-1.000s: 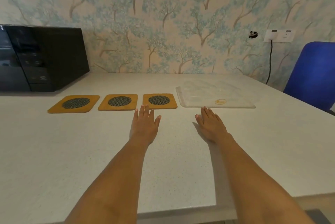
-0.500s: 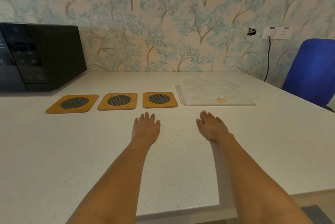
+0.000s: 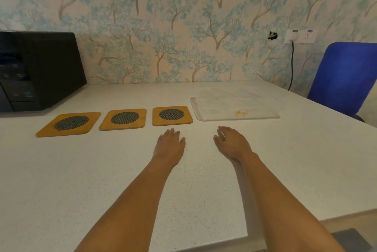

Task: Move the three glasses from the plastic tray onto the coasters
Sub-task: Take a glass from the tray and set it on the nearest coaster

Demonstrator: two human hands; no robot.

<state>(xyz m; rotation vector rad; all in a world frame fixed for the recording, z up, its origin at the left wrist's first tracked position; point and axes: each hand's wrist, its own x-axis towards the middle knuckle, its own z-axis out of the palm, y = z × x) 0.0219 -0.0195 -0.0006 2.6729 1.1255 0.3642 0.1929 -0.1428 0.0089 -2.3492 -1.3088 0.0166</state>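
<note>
Three wooden coasters with dark mesh centres lie in a row on the white table: left coaster (image 3: 69, 124), middle coaster (image 3: 123, 119), right coaster (image 3: 172, 115). A clear plastic tray (image 3: 216, 115) with a small orange label lies just right of them. Only faint clear shapes show on its far part, and I cannot make out glasses for certain. My left hand (image 3: 169, 146) rests palm down in front of the right coaster. Just in front of the tray's near edge lies my right hand (image 3: 232, 144), also palm down. Both hands hold nothing.
A black microwave (image 3: 36, 72) stands at the back left against the wallpapered wall. A blue chair (image 3: 344, 76) stands off the table's right side, below a wall socket (image 3: 301, 36) with a black cable. The table's front edge (image 3: 306, 217) runs across the lower right.
Both hands have slid a little back toward me, away from the coasters and the tray. The view has shifted slightly.
</note>
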